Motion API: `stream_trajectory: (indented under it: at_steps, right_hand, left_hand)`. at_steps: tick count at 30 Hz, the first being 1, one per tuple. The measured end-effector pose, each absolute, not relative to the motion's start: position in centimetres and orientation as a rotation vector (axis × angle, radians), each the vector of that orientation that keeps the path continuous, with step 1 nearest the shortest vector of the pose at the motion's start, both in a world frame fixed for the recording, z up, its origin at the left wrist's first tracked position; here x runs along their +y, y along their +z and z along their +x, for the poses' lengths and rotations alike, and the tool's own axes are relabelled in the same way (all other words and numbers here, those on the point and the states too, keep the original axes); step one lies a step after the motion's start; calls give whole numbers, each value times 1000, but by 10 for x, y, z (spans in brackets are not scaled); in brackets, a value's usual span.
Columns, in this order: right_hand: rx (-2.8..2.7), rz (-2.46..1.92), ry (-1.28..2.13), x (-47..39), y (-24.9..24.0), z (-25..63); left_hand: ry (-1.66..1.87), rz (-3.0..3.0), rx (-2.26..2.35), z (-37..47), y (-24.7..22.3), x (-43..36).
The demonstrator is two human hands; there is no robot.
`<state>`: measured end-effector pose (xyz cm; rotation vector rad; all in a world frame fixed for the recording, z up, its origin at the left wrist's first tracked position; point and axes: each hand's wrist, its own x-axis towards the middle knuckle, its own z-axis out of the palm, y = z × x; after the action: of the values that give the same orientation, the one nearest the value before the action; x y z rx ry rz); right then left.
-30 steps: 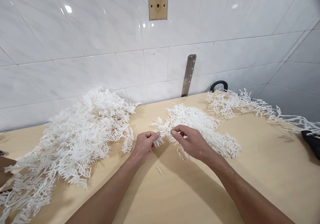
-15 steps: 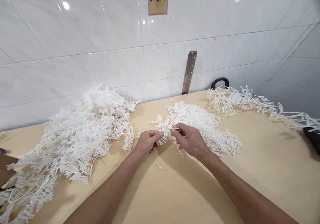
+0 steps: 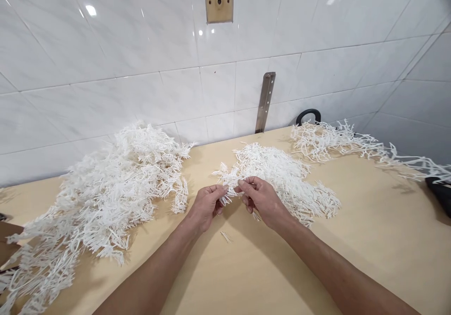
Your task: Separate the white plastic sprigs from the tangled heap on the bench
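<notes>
My left hand (image 3: 208,207) is closed in a pinch on a white branched plastic sprig (image 3: 226,197), whose thin tips stick out past the thumb. Close beside it on the right, my right hand (image 3: 259,200) has thumb and forefinger together at the sprig's edge; whatever lies between them is too small to make out. Behind both hands spreads a middle pile of white plastic sprigs (image 3: 275,167) on the wooden table (image 3: 246,277). A few loose white bits (image 3: 226,236) lie on the table in front of the hands.
To the left rises a large heap of white branched sprigs (image 3: 116,188). Thicker white branching stems (image 3: 324,141) lie at the back right, near a black ring-shaped handle (image 3: 308,116). A metal bracket (image 3: 265,103) leans against the tiled wall (image 3: 134,99). A black object (image 3: 439,195) sits at the right edge.
My right hand has shifted slightly left, its fingertips nearer to the left hand and the sprig. My left hand keeps its pinch in nearly the same place.
</notes>
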<state>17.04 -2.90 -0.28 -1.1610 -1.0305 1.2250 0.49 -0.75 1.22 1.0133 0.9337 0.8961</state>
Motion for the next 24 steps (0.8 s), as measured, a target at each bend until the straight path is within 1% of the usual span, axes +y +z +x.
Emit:
stream_trajectory:
  at_steps: [7,11,21,24]
  right_hand:
    - [-1224,-1294,1151,-36,-1,164]
    - [-1327,-1355,980,-39,6,163]
    - [-1438,-1437,801,-37,5,166]
    - [-1493,-1436,695,-37,6,167]
  left_hand:
    - [1011,957,977,5,6,-4]
    - [1002,987,975,6,7,-6]
    - [993,1044,1025,13,14,-15]
    - [958,1055,1018,12,14,-15]
